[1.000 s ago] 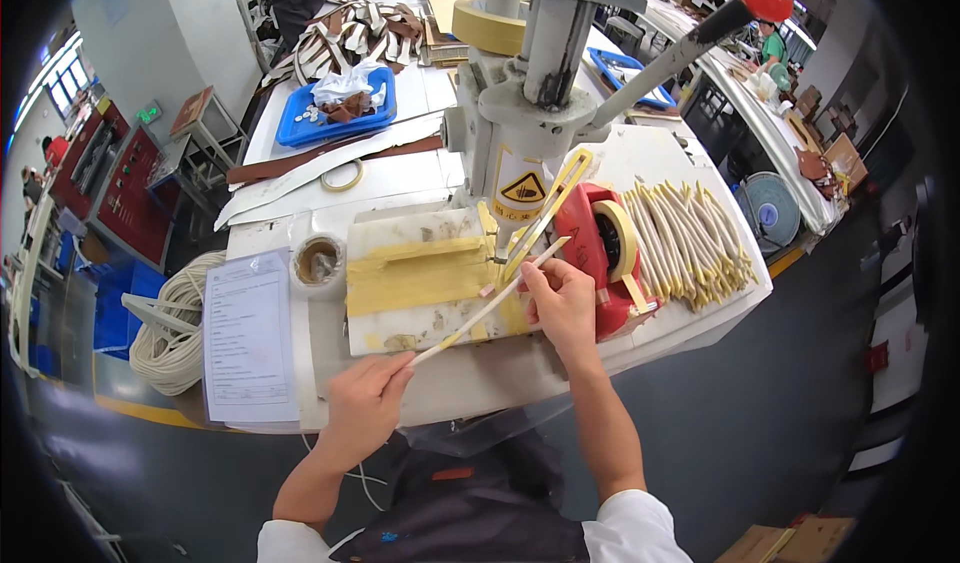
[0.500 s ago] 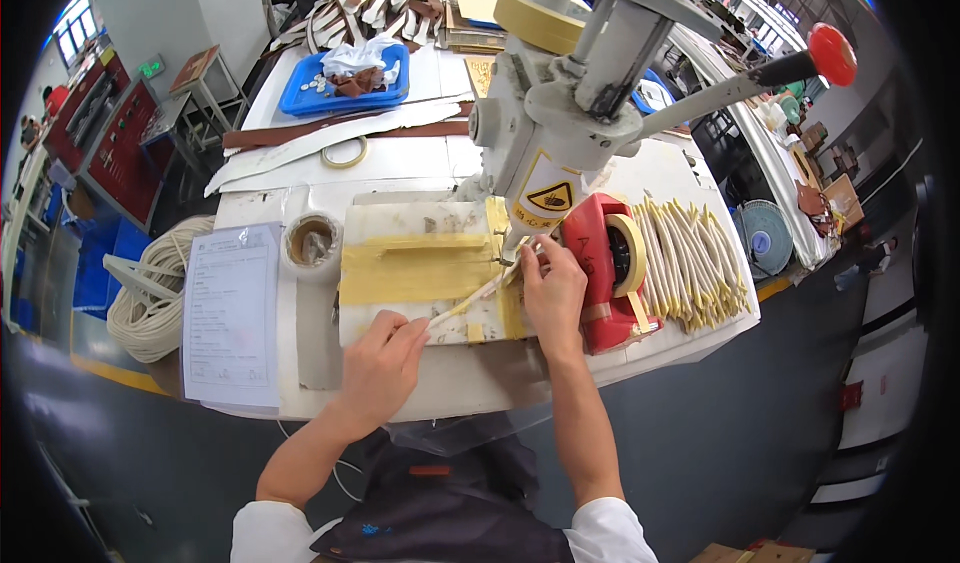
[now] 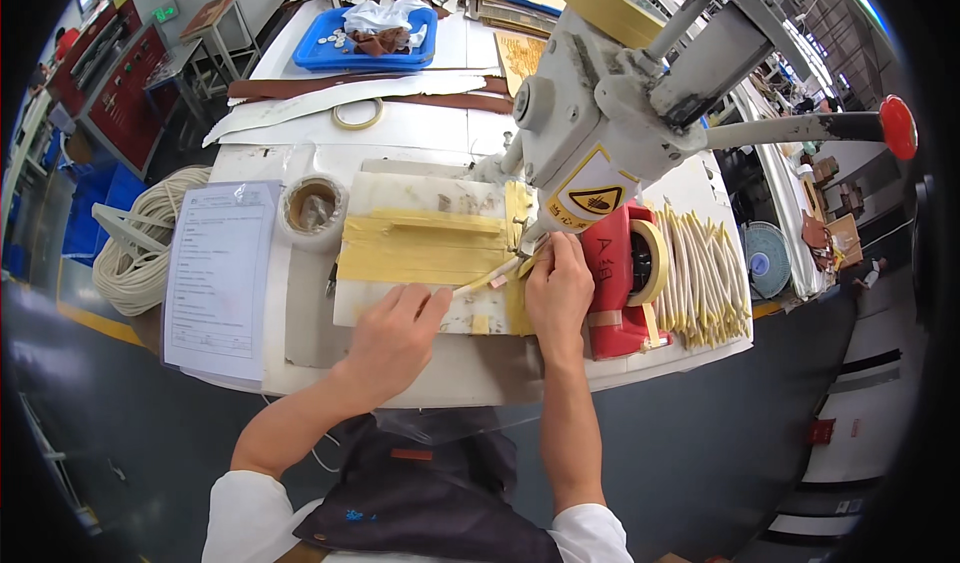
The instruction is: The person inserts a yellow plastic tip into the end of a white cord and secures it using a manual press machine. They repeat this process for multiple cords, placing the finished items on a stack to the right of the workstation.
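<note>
My left hand (image 3: 395, 335) is closed over the near edge of a white board (image 3: 405, 198) partly covered in yellow tape. Its fingers pinch a thin pale cord (image 3: 478, 283) with a yellowish, taped-looking stretch. The cord slants up to the right, beneath the tip of a grey hand press (image 3: 575, 113). Right beside that tip, my right hand (image 3: 560, 288) is closed, fingertips together on the cord's other end, which they largely hide. A red tape dispenser (image 3: 612, 283) with a yellow tape roll (image 3: 652, 261) stands just right of it.
Several pale cords with yellow ends (image 3: 700, 273) lie right of the dispenser. The press lever's red knob (image 3: 898, 128) juts out rightward. Leftward are a wide roll (image 3: 313, 211), a printed sheet (image 3: 222, 273) and a cord coil (image 3: 150, 248). A blue tray (image 3: 320, 55) sits farther back.
The view has shifted, so the press appears farther right. My left hand has come farther over the board, closer to my right hand. Both still grip the cord.
</note>
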### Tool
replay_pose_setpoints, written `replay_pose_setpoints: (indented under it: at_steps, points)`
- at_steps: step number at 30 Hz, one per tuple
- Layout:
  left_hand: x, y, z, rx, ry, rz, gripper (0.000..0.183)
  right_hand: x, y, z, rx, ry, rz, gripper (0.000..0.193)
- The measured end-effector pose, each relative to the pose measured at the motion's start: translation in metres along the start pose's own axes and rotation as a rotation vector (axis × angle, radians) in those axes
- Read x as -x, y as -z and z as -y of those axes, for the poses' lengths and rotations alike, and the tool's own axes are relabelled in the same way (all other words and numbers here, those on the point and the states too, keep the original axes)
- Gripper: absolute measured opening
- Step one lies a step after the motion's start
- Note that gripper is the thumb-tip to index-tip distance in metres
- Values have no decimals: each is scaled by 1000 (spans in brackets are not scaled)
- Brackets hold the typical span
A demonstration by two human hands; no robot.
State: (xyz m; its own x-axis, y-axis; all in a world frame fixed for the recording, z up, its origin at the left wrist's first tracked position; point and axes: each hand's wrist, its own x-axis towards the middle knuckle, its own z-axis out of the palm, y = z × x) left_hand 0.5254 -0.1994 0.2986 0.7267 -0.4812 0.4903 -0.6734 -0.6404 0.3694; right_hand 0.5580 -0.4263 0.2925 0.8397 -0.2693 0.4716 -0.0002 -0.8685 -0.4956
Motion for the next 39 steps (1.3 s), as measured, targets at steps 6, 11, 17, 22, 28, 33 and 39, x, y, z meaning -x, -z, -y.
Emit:
replay_pose_setpoints:
  at_steps: [6,11,17,22,28,33,39]
  points:
    - [-18,-3,3,-97,-152,131,32,-3,6,8,-42,-26,24,18]
    - [-26,-13,6,-100,-215,149,28,-4,3,4,-9,-15,39,18]
    - [-34,-25,8,-9,-201,128,26,-3,4,5,2,-4,46,15]
    - [-35,-27,7,34,-178,130,32,-3,4,4,3,-38,61,18]
    - [-39,-27,9,62,-198,125,24,-5,4,4,3,-44,82,15]
    - [-41,-30,10,70,-213,132,20,-2,4,0,6,-34,48,21]
    - [-36,-33,14,101,-193,126,16,28,84,41,-350,239,-102,37]
